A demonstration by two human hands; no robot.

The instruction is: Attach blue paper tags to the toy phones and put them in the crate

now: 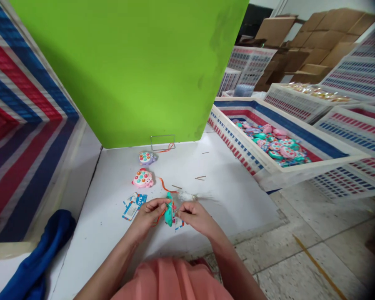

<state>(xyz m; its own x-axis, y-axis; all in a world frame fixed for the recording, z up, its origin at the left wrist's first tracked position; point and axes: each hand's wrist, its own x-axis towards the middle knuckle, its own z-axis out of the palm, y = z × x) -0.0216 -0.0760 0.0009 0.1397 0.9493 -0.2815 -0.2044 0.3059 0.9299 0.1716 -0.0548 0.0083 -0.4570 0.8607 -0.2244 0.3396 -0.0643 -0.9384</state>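
Note:
My left hand (153, 211) grips a teal plastic toy (169, 214) turned on its edge above the white table, with an orange cord by its fingers. Fingertips pinched together, my right hand (193, 213) is at the toy's right side; what lies between them is too small to make out. A printed card (179, 223) shows partly below the toy. Left of my hands are blue and white cards (134, 206). Farther up lie a pink animal-shaped toy (143, 178) with coloured buttons and a purple one (146, 158).
A green panel (137, 75) stands behind the white table (112, 166). Thin ties (200, 178) and a wire frame (162, 143) lie on it. At right, a crate (237, 141) holds many toys. A blue cloth (50, 237) hangs at left by a striped-lined bin (25, 179).

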